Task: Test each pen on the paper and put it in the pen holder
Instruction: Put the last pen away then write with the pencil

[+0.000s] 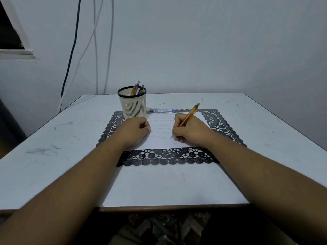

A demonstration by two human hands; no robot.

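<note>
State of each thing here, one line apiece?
Orange pen: gripped by right hand, tip at the paper.
Left hand: curled, resting on the paper.
Pen holder: upright, several pens inside.
Blue-capped pen: lying behind the paper.
Paper: flat on the lace mat, rows of marks.

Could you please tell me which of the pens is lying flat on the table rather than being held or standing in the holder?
The clear pen with the blue cap, lying behind the white paper, beside the cream mesh pen holder.
</note>
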